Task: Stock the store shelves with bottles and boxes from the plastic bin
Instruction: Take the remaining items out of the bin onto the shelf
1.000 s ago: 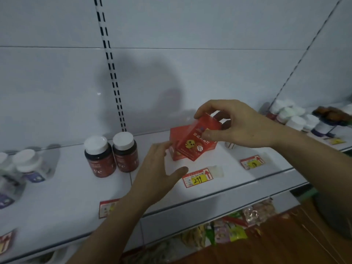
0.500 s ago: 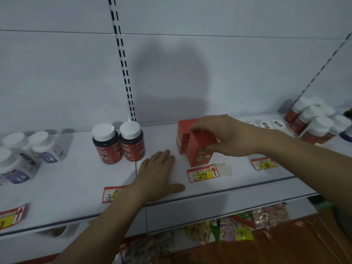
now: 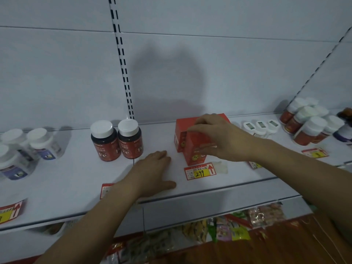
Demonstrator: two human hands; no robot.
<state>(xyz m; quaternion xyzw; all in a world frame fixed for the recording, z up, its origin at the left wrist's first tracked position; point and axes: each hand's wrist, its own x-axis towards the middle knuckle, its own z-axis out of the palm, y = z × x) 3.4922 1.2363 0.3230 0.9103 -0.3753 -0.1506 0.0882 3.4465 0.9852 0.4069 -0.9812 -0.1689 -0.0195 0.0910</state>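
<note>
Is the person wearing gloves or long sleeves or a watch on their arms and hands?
No. The left hand and the right hand are both bare, with no gloves. No rings, watch or bracelet show. Both forearms are bare too, with no sleeve in sight as far as the picture's edges. The picture is dim, so small marks cannot be made out.

Glossy red card box [image 3: 192, 149]; smooth matt white shelf [image 3: 76, 180].

Single head view, close, looking forward and down onto white shelf [image 3: 76, 187] and back panel [image 3: 190, 73].
</note>
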